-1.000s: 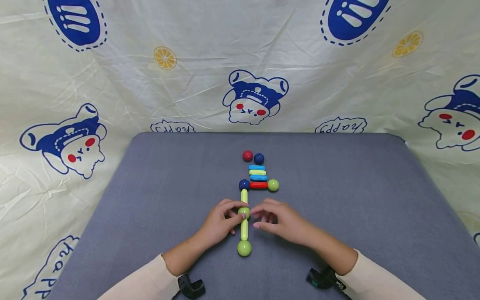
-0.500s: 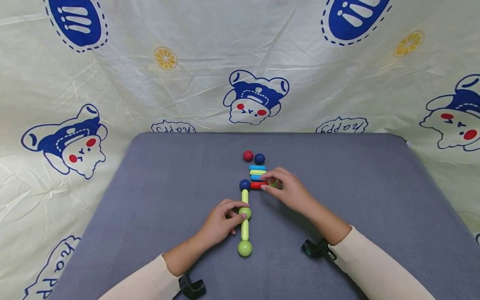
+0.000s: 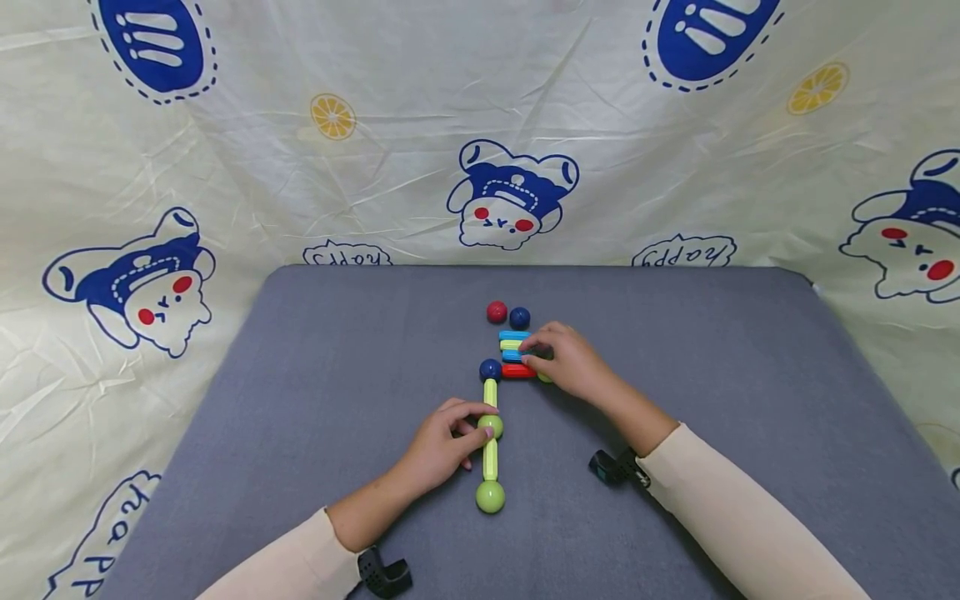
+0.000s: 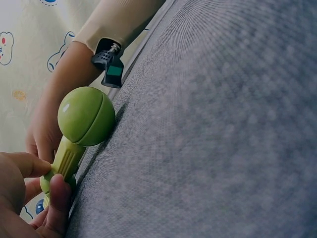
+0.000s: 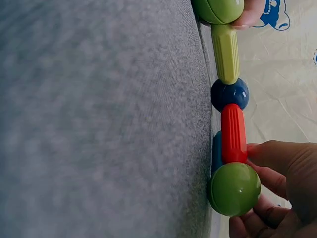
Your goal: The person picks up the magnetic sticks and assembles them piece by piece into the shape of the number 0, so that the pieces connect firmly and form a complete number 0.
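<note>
Left hand (image 3: 447, 442) has a narrow grip: thumb and fingers pinch the glossy green plastic-looking ball (image 3: 491, 427) mid-chain, on my side of the glossy dark-blue ball (image 3: 491, 369) at the bend. All places below are relative to that dark-blue ball.

Toward me from it: ribbed yellow-green rod (image 3: 490, 391), then the pinched ball, then a matching ribbed rod (image 3: 490, 460), then a green end ball (image 3: 491, 497). Straight line, neighbours touching.

To its right: ribbed red rod (image 3: 517, 371), touching it, with a green outer ball (image 5: 234, 189) touching the rod's other end. My right hand partly covers that one in the head view.

Beyond it and to the right: three short rods side by side, parallel to the red one. Nearest is a blue rod (image 3: 512, 356), then a pale yellow-green rod (image 3: 511, 345), then a light-blue rod (image 3: 513, 335). Farther beyond it: a shiny red ball (image 3: 497, 312), with a loose navy ball (image 3: 520, 317) just right of that.

Right hand (image 3: 567, 360) is right of it and slightly beyond, thumb and index close together at the short rods' right ends. Can't tell if they hold one; fingers hide the ends.

Grey fabric surface (image 3: 315, 375) runs under everything.
</note>
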Available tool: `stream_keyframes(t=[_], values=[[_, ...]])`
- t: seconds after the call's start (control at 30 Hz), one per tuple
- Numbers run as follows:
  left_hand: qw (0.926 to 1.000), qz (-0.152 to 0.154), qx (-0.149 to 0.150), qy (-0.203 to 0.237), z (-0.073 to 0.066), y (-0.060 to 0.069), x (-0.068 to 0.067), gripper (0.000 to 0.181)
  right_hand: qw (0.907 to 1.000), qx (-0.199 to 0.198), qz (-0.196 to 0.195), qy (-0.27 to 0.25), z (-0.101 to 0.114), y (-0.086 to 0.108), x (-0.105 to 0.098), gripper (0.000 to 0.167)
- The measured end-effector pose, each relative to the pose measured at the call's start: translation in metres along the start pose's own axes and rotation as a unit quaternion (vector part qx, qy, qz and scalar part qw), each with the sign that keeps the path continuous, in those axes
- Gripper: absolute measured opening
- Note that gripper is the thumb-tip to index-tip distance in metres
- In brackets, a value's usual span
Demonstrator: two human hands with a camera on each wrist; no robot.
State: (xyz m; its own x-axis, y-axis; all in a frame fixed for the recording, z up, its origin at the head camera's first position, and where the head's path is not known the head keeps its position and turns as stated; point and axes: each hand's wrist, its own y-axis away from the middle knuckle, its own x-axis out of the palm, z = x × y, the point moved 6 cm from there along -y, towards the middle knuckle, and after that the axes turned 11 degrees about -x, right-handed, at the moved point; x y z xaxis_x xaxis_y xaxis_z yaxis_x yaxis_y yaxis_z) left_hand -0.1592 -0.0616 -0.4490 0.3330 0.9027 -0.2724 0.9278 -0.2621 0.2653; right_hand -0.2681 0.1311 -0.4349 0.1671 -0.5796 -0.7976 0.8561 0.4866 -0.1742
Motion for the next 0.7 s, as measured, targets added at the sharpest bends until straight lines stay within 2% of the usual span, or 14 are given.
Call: stream_keyframes(t=[0.1,0.33,0.5,0.7], values=[[1.0000,-0.002,-0.001,-0.004,0.004,-0.003,0.000,0.026,0.9999,0.007,0.011,0.011,-0.002,-0.003,0.002,0.019],[0.9999,-0.002,-0.001,-0.010,0.023,-0.015,0.003,0.026,0.9996,0.013,0.021,0.017,-0.006,-0.011,0.005,0.017],[1.0000,0.007,0.002,0.007,0.026,-0.016,0.002,0.026,0.9988,0.026,0.038,0.015,-0.007,-0.015,0.005,0.019],[0.9999,0.009,0.003,0.004,0.024,-0.015,0.001,0.025,0.9976,0.042,0.055,0.006,-0.007,-0.018,0.004,0.020]])
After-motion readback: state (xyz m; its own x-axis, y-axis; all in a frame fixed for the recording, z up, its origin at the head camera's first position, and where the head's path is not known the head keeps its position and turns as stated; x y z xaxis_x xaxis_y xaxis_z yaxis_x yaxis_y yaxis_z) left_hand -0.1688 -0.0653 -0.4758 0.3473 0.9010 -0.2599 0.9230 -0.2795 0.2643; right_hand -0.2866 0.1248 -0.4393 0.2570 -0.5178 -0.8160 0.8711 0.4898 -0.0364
